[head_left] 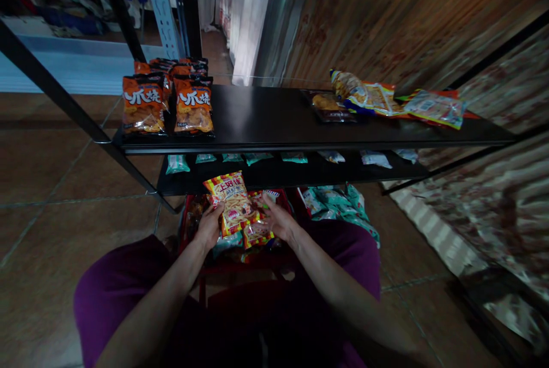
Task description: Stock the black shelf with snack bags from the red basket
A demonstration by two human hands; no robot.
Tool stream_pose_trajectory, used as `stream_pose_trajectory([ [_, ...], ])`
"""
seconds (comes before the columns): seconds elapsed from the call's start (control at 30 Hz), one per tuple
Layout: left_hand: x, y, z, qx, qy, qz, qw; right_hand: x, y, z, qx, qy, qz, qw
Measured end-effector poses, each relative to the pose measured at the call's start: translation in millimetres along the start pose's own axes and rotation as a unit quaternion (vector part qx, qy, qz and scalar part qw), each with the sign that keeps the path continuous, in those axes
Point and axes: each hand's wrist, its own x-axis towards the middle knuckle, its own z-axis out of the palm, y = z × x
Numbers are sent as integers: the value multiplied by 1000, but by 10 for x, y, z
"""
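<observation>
My left hand (209,226) is closed on the left edge of a yellow and red snack bag (234,199), held tilted with its printed front up. Over the right side of the red basket (182,234), my right hand (278,219) has its thumb and fingers apart. It is beside a second yellow and red bag (257,233), which lies partly under the first one; whether the fingertips touch it I cannot tell. A teal packet (228,243) and other dim packets fill the basket around them.
Orange snack bags (194,106) stand upright at the upper shelf's (261,119) left end. Yellow, brown and clear packets (375,99) lie at its right. Several teal packets (178,163) line the lower shelf (266,173). More teal bags (338,202) are piled right of the basket.
</observation>
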Motion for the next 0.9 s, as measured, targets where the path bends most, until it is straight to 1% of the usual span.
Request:
stream_pose_trajectory([
  [0.07, 15, -11, 5, -17, 4, 0, 1000, -109, 189, -23, 19, -1, 12, 1000],
  [0.17, -9, -57, 34, -26, 18, -4, 999, -261, 444, 34, 36, -26, 47, 998],
  [0.23, -44, -88, 58, -24, 24, -9, 999, -326, 561, 99, 48, -43, 59, 996],
  [0.33, -80, -114, 76, -28, 21, -13, 999, -354, 665, 182, 75, -51, 55, 994],
  [0.43, -71, -122, 57, -39, 16, -12, 999, -339, 715, 228, 91, -29, 37, 995],
  [0.5, -47, -128, 27, -43, 21, -13, 999, -339, 727, 252, 92, -21, 8, 995],
  [0.6, -15, -144, -15, -30, 45, -42, 998, -374, 721, 287, 89, -42, -46, 994],
  [0.67, -9, -150, -27, -17, 54, -59, 997, -412, 709, 309, 89, -54, -68, 992],
  [0.73, -17, -149, -23, -10, 55, -65, 996, -449, 698, 325, 92, -54, -76, 991],
  [0.9, -43, -137, -5, -5, 35, -97, 995, -490, 704, 351, 97, -58, -88, 990],
])
